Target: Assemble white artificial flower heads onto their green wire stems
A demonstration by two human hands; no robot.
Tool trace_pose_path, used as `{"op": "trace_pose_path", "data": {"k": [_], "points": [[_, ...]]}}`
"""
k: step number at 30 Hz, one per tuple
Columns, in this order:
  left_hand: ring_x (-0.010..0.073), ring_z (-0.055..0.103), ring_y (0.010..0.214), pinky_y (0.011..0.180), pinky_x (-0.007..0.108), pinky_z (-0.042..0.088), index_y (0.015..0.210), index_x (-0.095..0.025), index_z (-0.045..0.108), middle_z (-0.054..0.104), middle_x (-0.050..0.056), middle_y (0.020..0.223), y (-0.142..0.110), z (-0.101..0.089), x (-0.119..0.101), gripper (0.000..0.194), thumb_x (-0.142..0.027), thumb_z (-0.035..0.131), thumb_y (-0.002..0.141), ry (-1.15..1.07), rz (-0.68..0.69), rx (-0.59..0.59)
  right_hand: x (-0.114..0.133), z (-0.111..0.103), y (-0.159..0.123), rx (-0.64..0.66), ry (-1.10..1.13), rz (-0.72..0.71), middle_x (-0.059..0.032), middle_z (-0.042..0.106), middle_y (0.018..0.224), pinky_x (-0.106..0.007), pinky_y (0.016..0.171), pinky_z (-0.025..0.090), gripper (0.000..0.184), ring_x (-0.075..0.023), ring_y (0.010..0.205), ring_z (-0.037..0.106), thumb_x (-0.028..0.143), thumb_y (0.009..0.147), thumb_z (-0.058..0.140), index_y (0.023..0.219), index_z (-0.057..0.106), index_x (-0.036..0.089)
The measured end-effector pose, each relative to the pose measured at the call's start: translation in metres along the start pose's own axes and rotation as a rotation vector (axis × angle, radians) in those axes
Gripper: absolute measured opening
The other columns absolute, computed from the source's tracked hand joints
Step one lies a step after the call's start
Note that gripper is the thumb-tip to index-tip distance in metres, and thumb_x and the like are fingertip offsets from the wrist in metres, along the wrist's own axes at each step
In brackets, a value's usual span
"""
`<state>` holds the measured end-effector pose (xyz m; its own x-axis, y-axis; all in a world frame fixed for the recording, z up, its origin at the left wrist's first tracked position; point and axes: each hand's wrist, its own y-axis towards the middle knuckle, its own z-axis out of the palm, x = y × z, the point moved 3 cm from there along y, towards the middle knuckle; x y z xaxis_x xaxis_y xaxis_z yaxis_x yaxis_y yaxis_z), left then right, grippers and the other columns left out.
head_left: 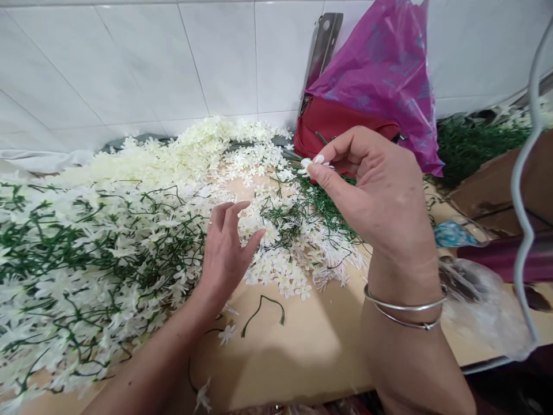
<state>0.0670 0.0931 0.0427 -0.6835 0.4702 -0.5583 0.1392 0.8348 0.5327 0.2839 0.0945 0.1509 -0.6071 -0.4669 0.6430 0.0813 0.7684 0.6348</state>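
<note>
Between the thumb and forefinger of my right hand [371, 184] is a small white artificial flower [311, 165], raised above the table. A silver bangle circles that wrist. My left hand [227, 239] hovers over or rests on the loose white flower heads [280, 271], thumb and fingers apart, with nothing visible in its grip. To its left lies a large heap of white flowers on green stems [116, 253]. Under my right hand are green stems [324, 202] and thin white stamens [330, 253]. A single bent green stem [263, 305] lies on the table.
Cream flower heads [203, 141] are piled against the tiled wall [216, 57]. A red bag [337, 124] and a purple plastic bag [384, 69] stand at the back. At right are a grey cable [518, 196], clear plastic [479, 311] and cardboard [488, 178].
</note>
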Motion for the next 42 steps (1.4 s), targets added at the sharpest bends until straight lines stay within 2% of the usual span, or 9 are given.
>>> {"op": "trace_pose_path", "data": {"k": [3, 8, 12, 16, 20, 24, 28, 32, 42], "points": [[0.023, 0.066, 0.103, 0.086, 0.038, 0.056, 0.118, -0.024, 0.069, 0.064, 0.009, 0.116, -0.02, -0.003, -0.008, 0.019, -0.023, 0.068, 0.099, -0.063, 0.118, 0.134, 0.0, -0.002, 0.0, -0.006, -0.007, -0.003, -0.0022, 0.073, 0.084, -0.04, 0.08, 0.058, 0.015, -0.0228, 0.078, 0.068, 0.025, 0.088, 0.079, 0.083, 0.066, 0.027], [0.022, 0.068, 0.101, 0.088, 0.036, 0.054, 0.109, -0.022, 0.074, 0.072, 0.006, 0.114, -0.07, 0.008, -0.017, 0.01, -0.022, 0.069, 0.1, -0.197, 0.284, 0.718, 0.004, -0.002, -0.001, 0.056, -0.008, -0.001, -0.0033, 0.076, 0.091, -0.038, 0.081, 0.057, 0.011, -0.0227, 0.082, 0.071, 0.026, 0.091, 0.076, 0.087, 0.066, 0.026], [0.0228, 0.065, 0.093, 0.082, 0.037, 0.05, 0.096, -0.02, 0.073, 0.071, 0.007, 0.105, -0.088, 0.016, -0.021, 0.016, -0.022, 0.06, 0.105, -0.036, 0.355, 0.835, 0.01, -0.002, -0.003, 0.096, -0.012, 0.012, -0.0045, 0.075, 0.093, -0.04, 0.086, 0.057, 0.012, -0.0248, 0.085, 0.072, 0.03, 0.093, 0.076, 0.088, 0.065, 0.025], [0.0217, 0.064, 0.09, 0.082, 0.036, 0.051, 0.095, -0.017, 0.068, 0.071, 0.007, 0.096, -0.091, 0.02, -0.026, 0.021, -0.018, 0.052, 0.107, -0.158, 0.305, 0.796, 0.012, -0.001, -0.003, 0.074, 0.004, 0.034, -0.0029, 0.075, 0.093, -0.043, 0.09, 0.058, 0.013, -0.0264, 0.091, 0.07, 0.032, 0.09, 0.078, 0.087, 0.066, 0.028], [0.0169, 0.065, 0.079, 0.072, 0.029, 0.052, 0.104, -0.019, 0.072, 0.074, 0.004, 0.092, -0.083, 0.013, -0.01, 0.01, -0.025, 0.064, 0.102, -0.542, -0.181, 0.512, 0.016, 0.01, -0.011, 0.104, 0.039, 0.025, -0.0024, 0.074, 0.09, -0.039, 0.088, 0.057, 0.01, -0.0237, 0.089, 0.067, 0.025, 0.09, 0.075, 0.085, 0.067, 0.027], [0.0151, 0.064, 0.079, 0.074, 0.026, 0.052, 0.106, -0.02, 0.079, 0.075, 0.004, 0.091, -0.073, -0.002, 0.009, 0.017, -0.032, 0.074, 0.095, -0.787, -0.507, 0.181, 0.015, 0.039, -0.04, 0.362, 0.184, 0.052, 0.0003, 0.07, 0.081, -0.032, 0.078, 0.053, 0.01, -0.0173, 0.077, 0.062, 0.021, 0.092, 0.069, 0.083, 0.067, 0.022], [0.0121, 0.06, 0.074, 0.072, 0.022, 0.049, 0.095, -0.019, 0.077, 0.069, 0.0, 0.079, -0.068, -0.011, 0.013, 0.013, -0.032, 0.076, 0.093, -0.868, -0.542, 0.048, -0.004, 0.063, -0.081, 0.417, 0.407, 0.295, 0.0012, 0.065, 0.08, -0.028, 0.073, 0.048, 0.008, -0.0144, 0.076, 0.059, 0.025, 0.093, 0.07, 0.087, 0.068, 0.02], [0.012, 0.059, 0.076, 0.073, 0.022, 0.048, 0.096, -0.018, 0.075, 0.068, 0.0, 0.081, -0.071, -0.01, 0.011, 0.012, -0.03, 0.073, 0.095, -0.866, -0.54, 0.063, -0.021, 0.078, -0.115, 0.459, 0.606, 0.537, 0.0017, 0.065, 0.078, -0.028, 0.063, 0.044, 0.012, -0.0136, 0.069, 0.056, 0.033, 0.091, 0.075, 0.091, 0.07, 0.022], [0.0139, 0.066, 0.078, 0.074, 0.026, 0.052, 0.102, -0.019, 0.076, 0.073, 0.003, 0.088, -0.079, -0.009, 0.011, 0.012, -0.029, 0.07, 0.098, -0.813, -0.458, 0.155, -0.032, 0.092, -0.13, 0.518, 0.804, 0.691, 0.0019, 0.069, 0.072, -0.029, 0.067, 0.047, 0.023, -0.0134, 0.068, 0.061, 0.042, 0.084, 0.084, 0.086, 0.072, 0.023]]}}
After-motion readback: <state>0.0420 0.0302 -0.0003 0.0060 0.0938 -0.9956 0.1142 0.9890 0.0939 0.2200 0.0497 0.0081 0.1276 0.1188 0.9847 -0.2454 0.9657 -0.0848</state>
